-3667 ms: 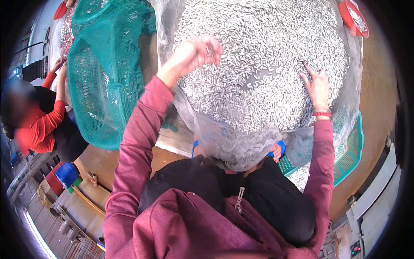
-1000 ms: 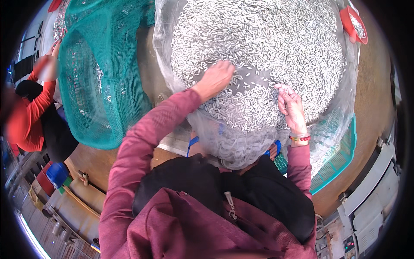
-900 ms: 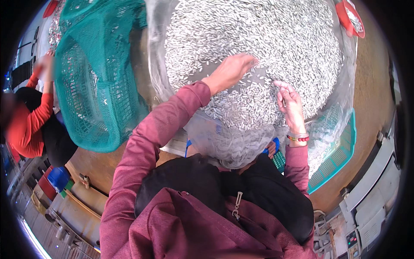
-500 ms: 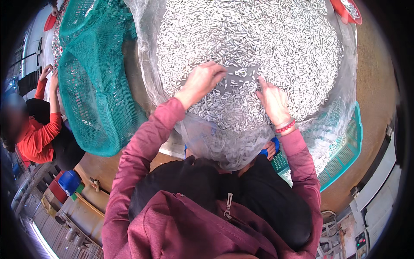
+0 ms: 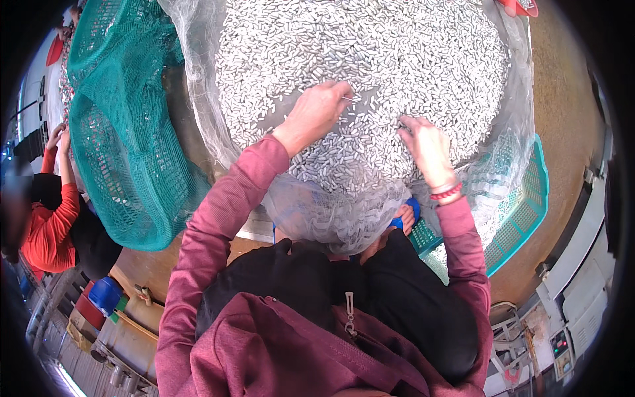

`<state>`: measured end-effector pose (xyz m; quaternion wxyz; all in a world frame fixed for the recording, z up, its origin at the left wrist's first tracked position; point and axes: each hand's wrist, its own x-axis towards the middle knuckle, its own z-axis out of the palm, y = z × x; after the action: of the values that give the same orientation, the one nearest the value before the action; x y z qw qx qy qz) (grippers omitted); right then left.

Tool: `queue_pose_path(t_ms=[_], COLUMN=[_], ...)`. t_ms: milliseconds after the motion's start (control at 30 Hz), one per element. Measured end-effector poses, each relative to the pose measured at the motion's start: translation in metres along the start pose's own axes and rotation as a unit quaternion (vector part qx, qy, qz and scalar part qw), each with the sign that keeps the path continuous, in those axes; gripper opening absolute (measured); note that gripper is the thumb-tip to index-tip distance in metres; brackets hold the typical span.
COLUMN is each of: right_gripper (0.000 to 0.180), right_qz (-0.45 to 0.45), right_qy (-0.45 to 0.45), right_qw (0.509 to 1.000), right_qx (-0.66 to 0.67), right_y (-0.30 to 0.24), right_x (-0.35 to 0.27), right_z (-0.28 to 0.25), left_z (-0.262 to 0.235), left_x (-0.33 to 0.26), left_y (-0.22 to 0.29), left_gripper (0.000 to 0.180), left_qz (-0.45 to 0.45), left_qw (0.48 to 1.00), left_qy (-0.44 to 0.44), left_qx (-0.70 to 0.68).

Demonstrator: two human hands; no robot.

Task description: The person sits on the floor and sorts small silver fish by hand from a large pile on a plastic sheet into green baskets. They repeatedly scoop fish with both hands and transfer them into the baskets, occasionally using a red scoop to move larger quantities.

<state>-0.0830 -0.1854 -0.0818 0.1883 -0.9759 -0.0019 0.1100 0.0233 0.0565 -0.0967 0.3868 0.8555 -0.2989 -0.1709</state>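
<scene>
A broad spread of small, elongated silver-white pieces lies on a sheet of whitish mesh before me. My left hand is over its near middle, thumb and fingers pinched together; a thin pale piece shows at the fingertips. Beside that hand, a patch of grey surface shows through. To the right, my right hand, with a red beaded band at the wrist, rests low over the pieces. Its fingers are bent, with thumb and forefinger apart, and I see nothing held between them.
Green netting drapes over crates at left. A teal basket stands at the right, by the mesh edge. A red scoop-like container is at the far right. Another person in an orange-red top works at far left.
The view has shifted slightly. My left hand has moved right and away from me over the pieces. My right hand has drawn back a little, its fingers more bent.
</scene>
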Motion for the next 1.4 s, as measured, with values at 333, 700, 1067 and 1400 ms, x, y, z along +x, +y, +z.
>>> queue_pose_path(t_ms=[333, 700, 1067, 1400], right_gripper=[0.034, 0.027, 0.018, 0.019], right_qz=[-0.128, 0.13, 0.184, 0.17], right_qy=[-0.04, 0.062, 0.039, 0.002], right_qw=[0.983, 0.797, 0.417, 0.335], right_qx=[0.126, 0.587, 0.889, 0.927], right_y=[-0.066, -0.008, 0.008, 0.0], right_x=[0.012, -0.004, -0.011, -0.01], right_z=[0.05, -0.016, -0.026, -0.024], left_z=[-0.037, -0.012, 0.044, -0.021], left_x=[-0.027, 0.0, -0.006, 0.052], left_y=[0.011, 0.0, 0.009, 0.017], left_gripper=[0.02, 0.012, 0.011, 0.025], left_qz=[-0.241, -0.034, 0.192, -0.004], left_qw=[0.854, 0.974, 0.906, 0.983], left_qy=[-0.058, -0.145, -0.17, -0.117], left_qx=[-0.457, -0.171, 0.338, 0.139])
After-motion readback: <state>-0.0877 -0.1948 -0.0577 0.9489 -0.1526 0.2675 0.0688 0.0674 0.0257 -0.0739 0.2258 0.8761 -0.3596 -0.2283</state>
